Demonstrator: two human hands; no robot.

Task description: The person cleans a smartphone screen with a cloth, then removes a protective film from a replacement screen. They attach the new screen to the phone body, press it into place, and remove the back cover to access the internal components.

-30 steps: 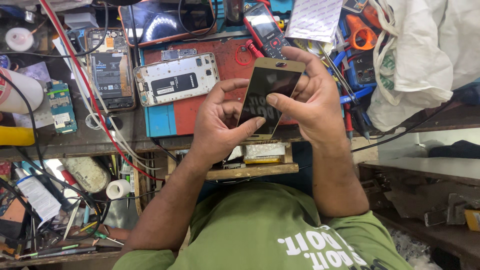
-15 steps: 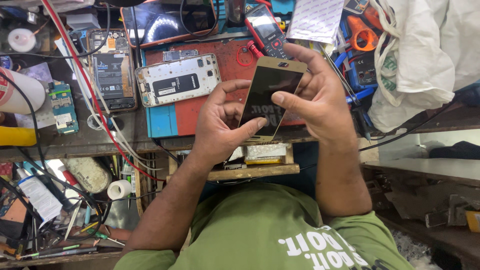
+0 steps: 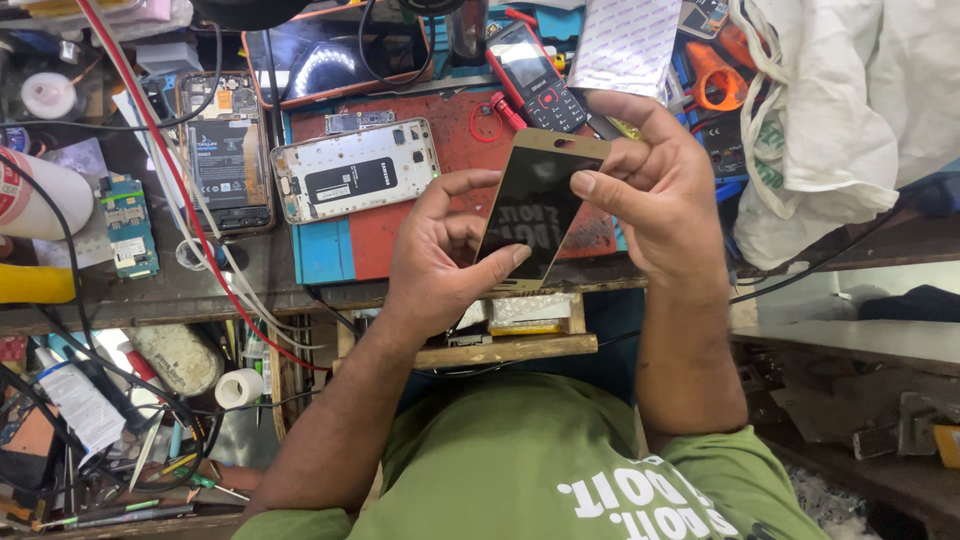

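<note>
I hold a phone display panel, dark glass with a gold rim, upright over the front edge of the bench. My left hand grips its lower left side, thumb pressed on the glass near the bottom. My right hand holds the upper right edge, thumb on the rim and fingers curled behind the top. The glass reflects my shirt.
On the red and blue mat lies an opened white phone frame. Left of it sit an opened phone with a battery and a circuit board. A keypad phone, a white bag, red cable and tools crowd the bench.
The panel has tilted slightly. My left thumb has slid down onto the lower glass, and my right fingers have shifted up along the top edge.
</note>
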